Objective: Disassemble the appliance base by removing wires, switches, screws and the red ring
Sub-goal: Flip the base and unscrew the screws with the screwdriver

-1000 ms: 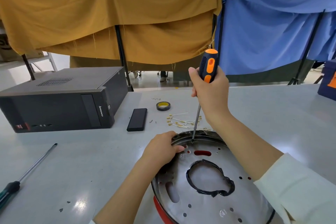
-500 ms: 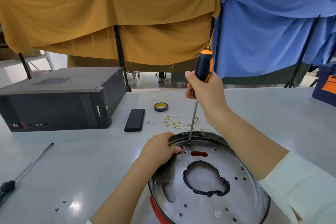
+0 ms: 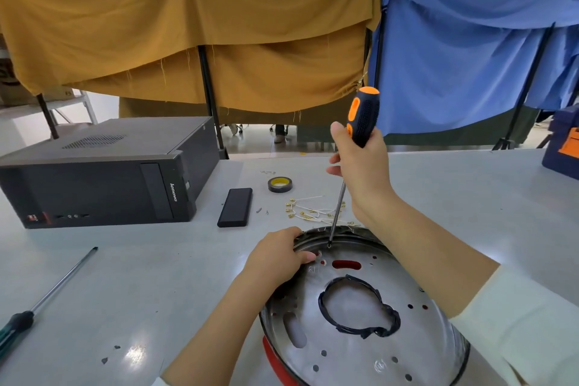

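2 hands work the appliance base on the tabletop: left hand grasping its 10 o'clock rim, right hand clenching the screwdriver, best kept upright, pressed down at 12 o'clock.

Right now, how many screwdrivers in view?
2. An orange-and-black screwdriver is in the right hand, tip at the metal base's far rim; a dark-handled screwdriver lies on the table's left.

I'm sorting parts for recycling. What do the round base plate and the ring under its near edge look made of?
The base plate looks like bare sheet metal, probably steel or aluminium: silvery, reflective, with punched holes. The red ring looks like smooth moulded plastic, glossy and evenly coloured, though only a sliver shows.
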### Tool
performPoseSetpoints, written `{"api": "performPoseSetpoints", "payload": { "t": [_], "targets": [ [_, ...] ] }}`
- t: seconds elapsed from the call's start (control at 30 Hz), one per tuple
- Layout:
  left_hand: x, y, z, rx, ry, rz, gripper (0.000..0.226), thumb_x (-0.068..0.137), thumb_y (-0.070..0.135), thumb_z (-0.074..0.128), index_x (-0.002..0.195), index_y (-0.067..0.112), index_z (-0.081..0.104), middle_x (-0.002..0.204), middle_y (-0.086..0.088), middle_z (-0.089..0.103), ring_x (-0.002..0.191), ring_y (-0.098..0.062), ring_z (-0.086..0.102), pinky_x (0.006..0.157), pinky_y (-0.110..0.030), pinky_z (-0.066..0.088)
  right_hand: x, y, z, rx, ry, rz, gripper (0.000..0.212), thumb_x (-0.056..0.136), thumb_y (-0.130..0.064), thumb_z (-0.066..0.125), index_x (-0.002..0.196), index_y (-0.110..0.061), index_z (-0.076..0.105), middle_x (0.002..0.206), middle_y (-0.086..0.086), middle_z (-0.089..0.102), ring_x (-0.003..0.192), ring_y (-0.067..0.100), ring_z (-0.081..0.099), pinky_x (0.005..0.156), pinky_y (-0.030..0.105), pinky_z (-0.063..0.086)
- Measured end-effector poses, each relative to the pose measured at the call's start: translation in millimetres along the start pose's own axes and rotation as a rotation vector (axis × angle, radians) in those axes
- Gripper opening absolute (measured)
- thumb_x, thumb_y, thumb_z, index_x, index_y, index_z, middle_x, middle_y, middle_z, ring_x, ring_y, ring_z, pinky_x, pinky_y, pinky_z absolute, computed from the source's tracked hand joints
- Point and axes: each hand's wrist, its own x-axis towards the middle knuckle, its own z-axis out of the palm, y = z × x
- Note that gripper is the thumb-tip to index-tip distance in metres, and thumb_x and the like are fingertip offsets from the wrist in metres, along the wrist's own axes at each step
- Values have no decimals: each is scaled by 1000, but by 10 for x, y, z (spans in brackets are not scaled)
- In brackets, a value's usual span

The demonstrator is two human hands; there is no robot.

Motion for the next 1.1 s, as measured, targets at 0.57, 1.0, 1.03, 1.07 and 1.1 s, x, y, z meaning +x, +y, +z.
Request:
{"api": "performPoseSetpoints", "payload": {
  "t": [0.57,1.0,1.03,1.07,1.1],
  "targets": [
    [-7,0,-1,-23,5,1,35,84,42,65,112,23,57,107,1,65,97,-21,58,70,-26,40,-73,88,-86,45,-12,-189,26,80,-27,74,88,-24,50,76,-9,57,66,3,59,63,16,52],
    [-19,18,-18,-18,10,8,35,84,43,65,112,23,56,108,0,65,97,-21,58,70,-27,40,-34,187,-140,309,-300,-66,41,79,-32,70,101,-11,43,66,-10,59,59,13,47,54,25,39],
    [-22,17,-19,-16,11,10,35,85,43,64,112,23,56,108,0,65,97,-21,58,69,-26,39,-41,198,-147,306,-301,-65,41,79,-38,69,100,-12,45,67,-9,60,60,14,49,56,26,40],
    [-26,17,-20,-16,11,11,35,85,43,64,112,23,56,108,1,64,97,-21,58,69,-26,39,-45,213,-158,310,-308,-55,39,80,-43,65,99,-14,48,68,-7,61,61,14,51,57,27,40],
    [-31,18,-21,-16,13,10,35,85,43,64,112,23,56,109,1,64,97,-20,58,70,-26,39,-45,232,-165,320,-320,-37,37,82,-47,60,99,-15,52,71,-6,61,62,13,52,58,27,40]
  ]
}}
